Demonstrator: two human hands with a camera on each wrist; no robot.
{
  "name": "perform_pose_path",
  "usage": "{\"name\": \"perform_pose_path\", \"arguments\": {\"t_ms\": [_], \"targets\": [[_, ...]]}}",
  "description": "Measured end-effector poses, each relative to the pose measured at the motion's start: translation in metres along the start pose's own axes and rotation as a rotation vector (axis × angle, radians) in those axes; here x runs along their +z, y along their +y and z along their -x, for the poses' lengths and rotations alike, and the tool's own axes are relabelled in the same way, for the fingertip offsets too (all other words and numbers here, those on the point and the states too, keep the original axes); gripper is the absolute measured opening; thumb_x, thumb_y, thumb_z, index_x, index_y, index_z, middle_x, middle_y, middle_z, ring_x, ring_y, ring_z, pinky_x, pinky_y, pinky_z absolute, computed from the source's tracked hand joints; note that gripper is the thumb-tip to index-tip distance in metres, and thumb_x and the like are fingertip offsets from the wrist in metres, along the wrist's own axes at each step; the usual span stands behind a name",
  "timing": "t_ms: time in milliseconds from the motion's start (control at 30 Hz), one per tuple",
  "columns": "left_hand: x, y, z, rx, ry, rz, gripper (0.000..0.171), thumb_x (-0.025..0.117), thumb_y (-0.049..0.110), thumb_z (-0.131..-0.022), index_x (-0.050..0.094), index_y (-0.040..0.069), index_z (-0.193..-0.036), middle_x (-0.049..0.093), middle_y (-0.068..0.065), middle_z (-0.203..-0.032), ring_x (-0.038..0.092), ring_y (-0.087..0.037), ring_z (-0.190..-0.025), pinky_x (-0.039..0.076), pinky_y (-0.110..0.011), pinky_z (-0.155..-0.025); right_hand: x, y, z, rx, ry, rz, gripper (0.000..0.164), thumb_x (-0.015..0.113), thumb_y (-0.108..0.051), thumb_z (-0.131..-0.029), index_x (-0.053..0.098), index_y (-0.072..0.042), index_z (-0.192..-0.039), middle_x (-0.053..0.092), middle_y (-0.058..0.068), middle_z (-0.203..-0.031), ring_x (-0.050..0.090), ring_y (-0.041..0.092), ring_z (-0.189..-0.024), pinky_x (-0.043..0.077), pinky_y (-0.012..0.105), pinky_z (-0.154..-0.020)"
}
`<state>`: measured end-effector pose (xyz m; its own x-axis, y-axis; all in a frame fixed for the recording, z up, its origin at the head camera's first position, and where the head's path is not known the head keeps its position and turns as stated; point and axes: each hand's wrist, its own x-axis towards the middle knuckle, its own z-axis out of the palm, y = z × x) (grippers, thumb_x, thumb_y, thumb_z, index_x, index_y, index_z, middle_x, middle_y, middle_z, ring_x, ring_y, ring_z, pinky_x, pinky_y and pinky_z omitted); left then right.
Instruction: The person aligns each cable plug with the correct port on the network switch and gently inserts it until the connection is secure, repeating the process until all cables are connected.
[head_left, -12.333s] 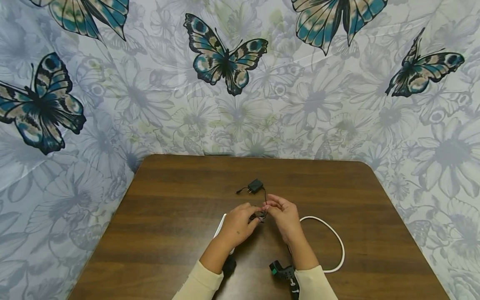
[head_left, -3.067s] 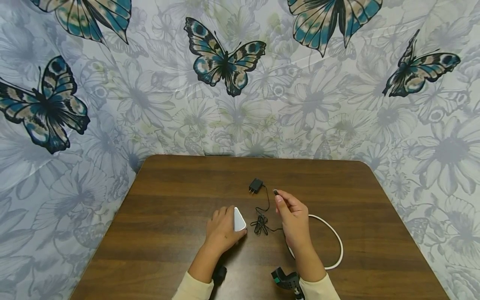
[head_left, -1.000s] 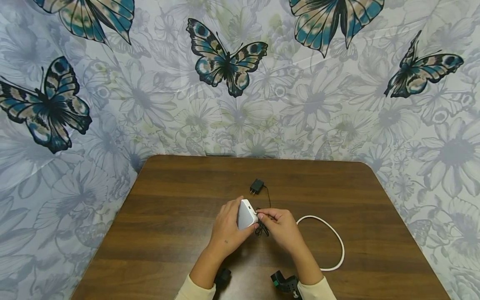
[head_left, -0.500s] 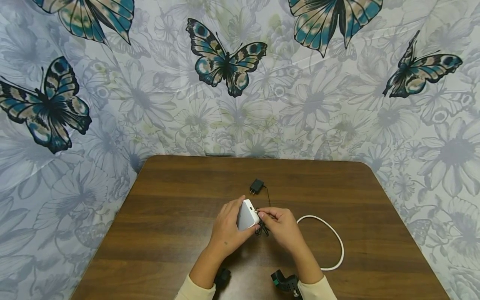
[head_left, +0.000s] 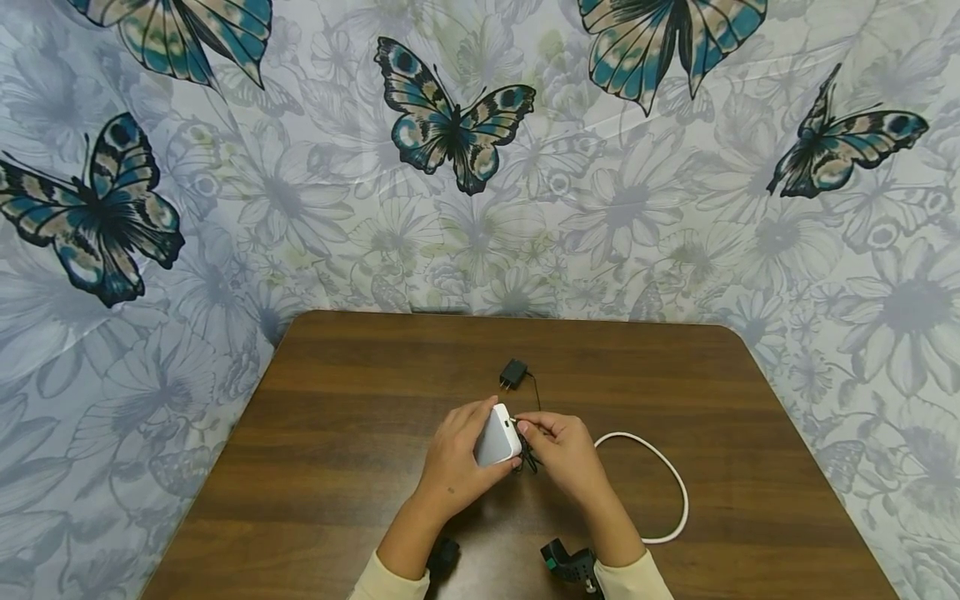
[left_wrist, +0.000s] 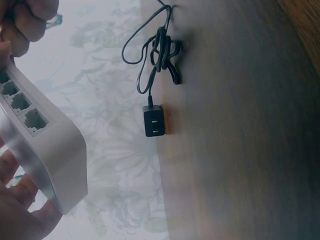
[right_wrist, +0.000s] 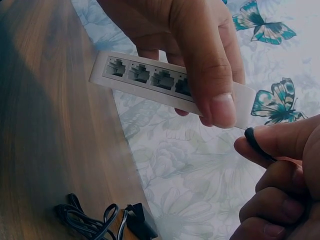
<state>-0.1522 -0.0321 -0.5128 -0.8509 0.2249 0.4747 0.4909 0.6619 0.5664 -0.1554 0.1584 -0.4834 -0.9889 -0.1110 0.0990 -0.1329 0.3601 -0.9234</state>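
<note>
My left hand [head_left: 453, 471] holds a white network switch [head_left: 497, 442] above the table, tilted, with fingers along its far edge and the thumb near its front. In both wrist views a row of ports shows on the switch [left_wrist: 60, 150]. My right hand [head_left: 570, 458] pinches the black power plug [right_wrist: 254, 142] of a thin cord at the switch's edge. The plug's tip meets the end of the switch [right_wrist: 244, 102]; how deep it sits I cannot tell. Beyond the hands lies the black power adapter [head_left: 513, 374], its prongs showing, joined to the bundled cord [left_wrist: 162, 52].
A white cable [head_left: 681, 483] loops over the brown table [head_left: 360, 375] to the right of my right hand. Black wrist-worn devices [head_left: 570, 565] sit near both sleeves. Behind the table hangs a cloth [head_left: 480, 242] printed with butterflies and flowers.
Earlier both hands handled the black cord; then my left hand took hold of the switch and my right the plug. Plug and switch have come together; lately the switch shifted slightly right.
</note>
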Motion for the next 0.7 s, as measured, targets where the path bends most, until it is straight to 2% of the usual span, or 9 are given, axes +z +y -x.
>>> {"name": "perform_pose_path", "arguments": {"t_ms": [233,467,700], "targets": [[0.0003,-0.0007,0.002,0.043,-0.004,0.001,0.087,0.087,0.049,-0.072,0.051,0.023,-0.147,0.059,0.002,-0.135,0.054,-0.019,-0.122,0.05,-0.043,-0.088,0.0007,0.0006,-0.0005,0.004,0.021,-0.009,0.014,0.069,-0.016,-0.094,0.078,-0.01,-0.103,0.076,0.002,-0.094,0.059,0.009,-0.072,0.047,0.022,-0.062],[0.0008,-0.0003,0.0034,0.054,-0.033,0.009,0.086,0.088,0.047,-0.072,0.051,0.025,-0.146,0.059,0.004,-0.134,0.054,-0.017,-0.122,0.051,-0.041,-0.088,0.0001,-0.0007,-0.0004,0.015,0.027,-0.003,0.013,0.069,-0.015,-0.094,0.079,-0.011,-0.103,0.075,0.002,-0.094,0.057,0.011,-0.071,0.046,0.023,-0.062],[0.0006,0.0007,0.0025,0.064,-0.055,0.026,0.09,0.088,0.048,-0.071,0.048,0.025,-0.148,0.058,0.004,-0.136,0.052,-0.016,-0.123,0.05,-0.041,-0.088,-0.0007,-0.0011,-0.0008,0.032,0.033,-0.017,0.016,0.07,-0.019,-0.094,0.078,-0.011,-0.105,0.073,0.003,-0.091,0.045,0.005,-0.055,0.038,0.022,-0.053]]}}
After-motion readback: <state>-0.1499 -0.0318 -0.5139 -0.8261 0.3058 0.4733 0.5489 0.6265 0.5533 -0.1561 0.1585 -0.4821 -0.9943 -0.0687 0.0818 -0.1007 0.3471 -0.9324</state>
